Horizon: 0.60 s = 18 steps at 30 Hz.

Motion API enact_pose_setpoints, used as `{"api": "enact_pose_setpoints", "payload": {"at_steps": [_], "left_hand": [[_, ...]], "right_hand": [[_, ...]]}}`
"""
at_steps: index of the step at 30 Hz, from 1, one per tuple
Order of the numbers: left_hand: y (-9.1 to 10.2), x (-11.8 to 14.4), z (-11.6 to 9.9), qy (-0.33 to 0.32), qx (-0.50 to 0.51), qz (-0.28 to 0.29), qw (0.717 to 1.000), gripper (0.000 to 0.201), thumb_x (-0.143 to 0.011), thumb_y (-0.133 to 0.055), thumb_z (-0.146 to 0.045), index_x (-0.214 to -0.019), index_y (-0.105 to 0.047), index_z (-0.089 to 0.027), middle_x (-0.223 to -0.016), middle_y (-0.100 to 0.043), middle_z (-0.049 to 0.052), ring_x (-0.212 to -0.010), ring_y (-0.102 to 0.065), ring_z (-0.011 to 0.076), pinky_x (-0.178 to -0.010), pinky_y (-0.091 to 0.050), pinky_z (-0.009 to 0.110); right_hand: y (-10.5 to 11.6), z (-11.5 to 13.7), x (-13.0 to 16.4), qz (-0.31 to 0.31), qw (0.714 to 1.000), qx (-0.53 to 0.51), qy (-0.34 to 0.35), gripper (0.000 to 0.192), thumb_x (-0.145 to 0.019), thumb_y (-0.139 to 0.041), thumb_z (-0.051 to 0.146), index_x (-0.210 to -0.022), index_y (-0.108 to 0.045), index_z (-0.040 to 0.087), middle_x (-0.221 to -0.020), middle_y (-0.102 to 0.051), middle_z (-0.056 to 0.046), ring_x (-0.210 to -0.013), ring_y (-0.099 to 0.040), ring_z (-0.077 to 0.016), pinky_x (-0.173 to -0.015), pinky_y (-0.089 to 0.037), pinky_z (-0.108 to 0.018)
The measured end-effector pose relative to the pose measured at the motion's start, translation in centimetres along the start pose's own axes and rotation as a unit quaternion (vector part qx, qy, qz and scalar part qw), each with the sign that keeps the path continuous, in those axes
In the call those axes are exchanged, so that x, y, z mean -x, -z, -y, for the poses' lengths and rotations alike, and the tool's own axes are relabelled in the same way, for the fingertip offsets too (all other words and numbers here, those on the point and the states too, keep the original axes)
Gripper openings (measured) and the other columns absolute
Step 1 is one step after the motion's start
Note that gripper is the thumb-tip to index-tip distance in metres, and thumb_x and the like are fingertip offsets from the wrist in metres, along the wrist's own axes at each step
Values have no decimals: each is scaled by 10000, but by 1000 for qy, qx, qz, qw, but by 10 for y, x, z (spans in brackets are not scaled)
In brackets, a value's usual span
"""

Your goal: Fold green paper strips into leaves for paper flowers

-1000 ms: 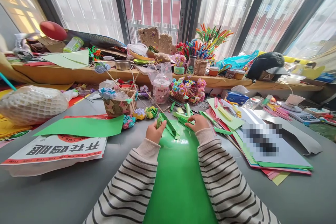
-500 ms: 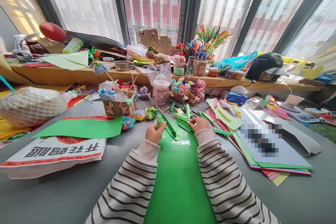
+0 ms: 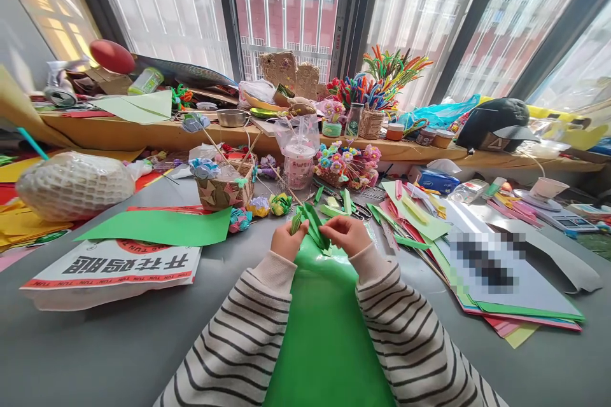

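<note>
My left hand (image 3: 287,240) is closed on folded green paper (image 3: 313,221), whose leaf-like pieces stick up past the thumb and fan to the right. My right hand (image 3: 347,235) pinches the right side of that same paper between thumb and fingers. Both hands are close together above a glossy green sheet (image 3: 329,331) that runs toward me. Green paper strips (image 3: 347,202) and the black handles of scissors (image 3: 363,210) lie just beyond the right hand.
Ahead stand a woven basket (image 3: 224,187) with paper flowers, a lidded cup (image 3: 299,165) and a bunch of small flowers (image 3: 346,162). Stacked coloured paper (image 3: 520,280) lies at right. A white printed bag (image 3: 119,267) under green paper (image 3: 162,227) is at left.
My right hand has moved left to meet the paper in my left hand. The folded green pieces are now drawn together, more upright, and the scissors' handles show. The view has shifted slightly.
</note>
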<state>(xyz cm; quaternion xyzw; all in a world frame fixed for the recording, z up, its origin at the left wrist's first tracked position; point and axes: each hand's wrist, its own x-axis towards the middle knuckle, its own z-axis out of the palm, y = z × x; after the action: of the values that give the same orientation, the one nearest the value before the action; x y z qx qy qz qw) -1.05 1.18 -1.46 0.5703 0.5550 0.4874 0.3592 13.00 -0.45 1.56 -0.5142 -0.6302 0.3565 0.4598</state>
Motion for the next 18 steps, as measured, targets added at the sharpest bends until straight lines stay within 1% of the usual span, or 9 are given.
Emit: {"api": "enact_pose_setpoints", "payload": {"at_steps": [2,4,8,11,13,15,18], "left_hand": [[0,0,-1,-3,4,1,1000,311,-602,-472,-405,-440,-323,-186,-337,-248,-79,-315,-247,55,-355,-196,210],[0,1,-2,-1,12,1,1000,302,-589,-484,-413,-443,-354,-182,-337,-254,-77,-319,-260,59,-356,-199,213],[0,3,-6,8,30,8,999,338,-595,-474,-474,-462,-439,-165,-334,-247,-72,-325,-265,63,-359,-206,218],[0,5,-9,7,33,20,999,362,-598,-469,-503,-491,-474,-157,-334,-237,-74,-327,-260,63,-361,-208,217],[0,6,-10,2,23,28,999,351,-583,-493,-497,-483,-447,-163,-340,-239,-77,-328,-253,58,-361,-208,215],[0,5,-9,-4,6,29,1000,353,-577,-506,-478,-451,-380,-173,-346,-242,-78,-328,-250,55,-362,-208,212],[1,5,-8,-8,-17,15,1000,361,-594,-488,-441,-428,-298,-183,-353,-237,-75,-328,-251,54,-362,-206,210]], "right_hand": [[-10,-1,1,-8,999,27,15,176,-573,-570,319,-563,-548,145,-482,-536,5,-426,-455,-80,-420,-379,-198],[-13,-4,1,-28,998,56,28,155,-574,-568,298,-548,-545,147,-483,-534,6,-433,-451,-77,-429,-377,-192],[-10,-8,0,-44,994,88,41,136,-588,-554,280,-547,-544,151,-477,-521,11,-429,-434,-72,-416,-362,-183],[-10,-7,0,-54,992,104,51,140,-593,-550,287,-538,-539,158,-475,-516,15,-429,-431,-74,-410,-357,-183],[-12,-7,0,-56,991,112,57,148,-595,-550,294,-536,-537,158,-469,-511,17,-425,-427,-74,-405,-351,-183],[-12,-6,0,-47,990,116,59,154,-595,-553,297,-540,-540,155,-467,-511,17,-423,-425,-73,-406,-348,-182],[-3,-8,-4,-16,992,113,58,181,-602,-552,325,-560,-558,148,-494,-538,7,-439,-443,-77,-425,-356,-185]]}}
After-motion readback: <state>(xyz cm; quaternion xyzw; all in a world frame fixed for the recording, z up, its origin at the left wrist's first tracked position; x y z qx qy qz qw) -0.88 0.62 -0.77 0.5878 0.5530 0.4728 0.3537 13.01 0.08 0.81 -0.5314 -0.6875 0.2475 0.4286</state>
